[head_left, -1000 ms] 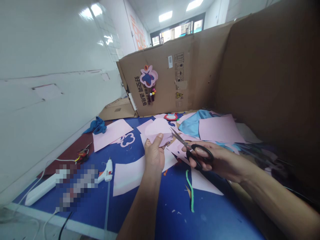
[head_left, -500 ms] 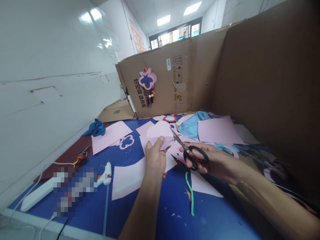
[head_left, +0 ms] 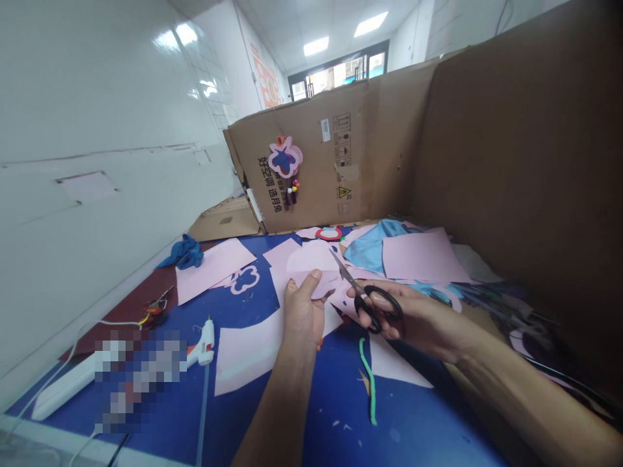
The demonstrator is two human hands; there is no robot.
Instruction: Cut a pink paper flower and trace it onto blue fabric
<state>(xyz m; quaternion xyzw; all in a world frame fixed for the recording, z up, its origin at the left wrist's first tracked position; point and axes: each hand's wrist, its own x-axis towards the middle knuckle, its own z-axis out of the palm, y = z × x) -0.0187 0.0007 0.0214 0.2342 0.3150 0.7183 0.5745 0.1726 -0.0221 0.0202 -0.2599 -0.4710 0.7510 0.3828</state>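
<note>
Pinched between the thumb and fingers of my left hand [head_left: 305,308] is a piece of pale pink paper [head_left: 314,259] with a rounded upper edge. My right hand [head_left: 403,318] is closed round the black handles of a pair of scissors [head_left: 357,285], fingers through the loops. The blades are parted a little, pointing up and left at the paper's right edge; whether they touch it I cannot tell. Beneath both hands lie pink sheets and scraps, among them a pink sheet [head_left: 248,350] left of my wrist. A green pipe cleaner [head_left: 368,383] rests on the blue table [head_left: 341,402] nearer me.
Cardboard walls [head_left: 384,143] stand behind and to the right, with a pink flower-shaped ornament [head_left: 285,157] on the back one. At left are a white glue gun [head_left: 204,344], cables and a blue cloth [head_left: 183,251]. Light blue fabric [head_left: 374,246] and a pink sheet [head_left: 423,256] lie at the back right.
The camera view has shifted slightly. Both hands keep nearly the same pose, the left still on the pink paper and the right still on the scissors.
</note>
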